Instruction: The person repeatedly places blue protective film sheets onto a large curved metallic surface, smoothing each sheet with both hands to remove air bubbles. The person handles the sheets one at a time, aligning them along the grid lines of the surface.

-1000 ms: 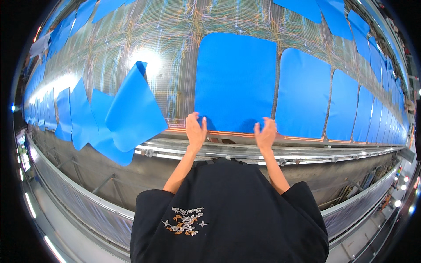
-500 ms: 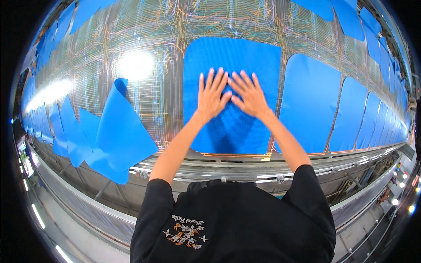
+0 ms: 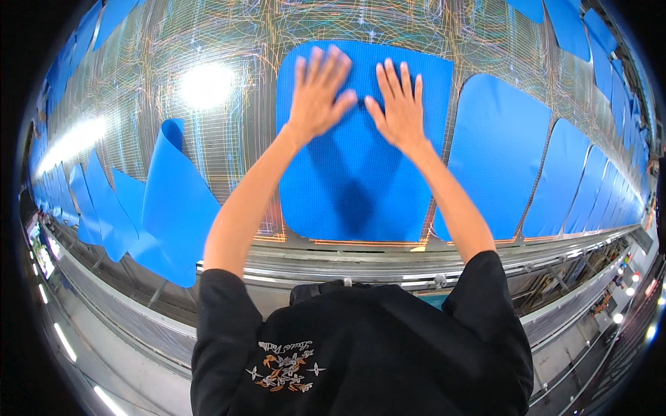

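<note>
A blue textured sheet (image 3: 347, 166) with rounded corners lies flat on the line-marked table (image 3: 229, 149) in front of me. Over its upper left part is my left hand (image 3: 319, 93), fingers spread and slightly blurred. My right hand (image 3: 401, 111) rests on the upper right part, palm down, with its fingers stretched out. Neither hand grips anything. Whether the left palm touches the sheet I cannot tell.
Immediately right lies another blue sheet (image 3: 494, 156), first of a row along the table edge. To the left, a loose, curled blue sheet (image 3: 177, 208) hangs over the edge. A metal rail (image 3: 319, 260) runs along the near side. More blue sheets (image 3: 569, 31) lie on the far side.
Both hands have slid farther up the sheet and moved apart, the left one toward the upper left corner. The view has shifted slightly.
</note>
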A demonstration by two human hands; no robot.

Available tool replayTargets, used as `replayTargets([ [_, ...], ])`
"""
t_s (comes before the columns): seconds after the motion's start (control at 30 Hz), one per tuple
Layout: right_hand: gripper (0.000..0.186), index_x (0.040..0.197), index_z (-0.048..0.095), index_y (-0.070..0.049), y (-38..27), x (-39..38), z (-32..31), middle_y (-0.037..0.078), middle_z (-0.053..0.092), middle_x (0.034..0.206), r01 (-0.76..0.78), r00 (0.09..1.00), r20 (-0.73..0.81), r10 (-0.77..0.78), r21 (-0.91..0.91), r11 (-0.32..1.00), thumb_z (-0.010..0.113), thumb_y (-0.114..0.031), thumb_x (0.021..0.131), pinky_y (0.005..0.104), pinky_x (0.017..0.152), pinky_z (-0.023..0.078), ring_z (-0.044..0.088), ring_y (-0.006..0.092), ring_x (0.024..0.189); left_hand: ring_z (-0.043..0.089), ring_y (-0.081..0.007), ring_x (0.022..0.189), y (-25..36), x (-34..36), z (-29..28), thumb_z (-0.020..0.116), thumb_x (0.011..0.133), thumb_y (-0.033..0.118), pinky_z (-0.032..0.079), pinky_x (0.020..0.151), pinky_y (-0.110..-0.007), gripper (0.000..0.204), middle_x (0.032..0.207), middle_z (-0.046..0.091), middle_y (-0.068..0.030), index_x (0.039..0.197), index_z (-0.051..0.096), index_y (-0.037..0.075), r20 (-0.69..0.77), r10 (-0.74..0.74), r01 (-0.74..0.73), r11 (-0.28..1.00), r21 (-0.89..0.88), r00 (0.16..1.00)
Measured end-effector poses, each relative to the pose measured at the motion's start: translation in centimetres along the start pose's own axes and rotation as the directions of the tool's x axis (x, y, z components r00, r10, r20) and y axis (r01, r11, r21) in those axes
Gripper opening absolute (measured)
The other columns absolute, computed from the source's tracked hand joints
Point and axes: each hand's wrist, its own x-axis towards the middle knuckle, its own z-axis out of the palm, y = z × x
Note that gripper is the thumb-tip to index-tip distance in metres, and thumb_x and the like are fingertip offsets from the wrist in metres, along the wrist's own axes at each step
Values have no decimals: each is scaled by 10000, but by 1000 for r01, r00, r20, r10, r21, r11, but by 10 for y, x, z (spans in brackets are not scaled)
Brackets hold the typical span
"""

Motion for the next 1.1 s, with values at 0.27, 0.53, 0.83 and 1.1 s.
replayTargets([
  [0.27, 649, 1604, 392, -60, -33, -159, -19, 153, 355, 1672, -203, 967, 154, 204, -19, 979, 474, -362, 1035, 576, 1269, 141, 291, 360, 1560, 217, -262, 1595, 20, -11, -2, 399, 1056, 600, 117, 1311, -500, 720, 1708, 303, -48, 1642, 337, 186, 259, 493, -437, 865, -248, 830],
  [0.53, 646, 1590, 410, -34, -36, -155, -24, 168, 373, 1661, -197, 969, 149, 197, -20, 980, 484, -363, 1038, 553, 1275, 145, 287, 353, 1564, 259, -260, 1578, -44, 73, 18, 362, 1096, 540, 133, 1312, -475, 597, 1690, 343, 32, 1627, 369, 268, -3, 267, -266, 961, 80, 964],
  [0.83, 665, 1590, 415, -67, -42, -153, -34, 162, 403, 1641, -176, 981, 80, 178, -26, 984, 517, -411, 1030, 562, 1264, 184, 343, 349, 1534, 271, -352, 1564, 27, 21, 26, 440, 1070, 508, 138, 1277, -565, 714, 1678, 332, -160, 1600, 362, 36, -134, -79, 79, 997, -9, 988],
  [1.1, 716, 1622, 352, -75, -53, -158, -40, 165, 315, 1687, -176, 980, 103, 172, 33, 984, 493, -484, 1052, 571, 1271, 140, 257, 362, 1571, 199, -439, 1571, 136, -165, -22, 479, 1034, 488, 114, 1278, -582, 734, 1691, 288, -187, 1590, 374, 19, 225, 21, 7, 992, -123, 974],
])
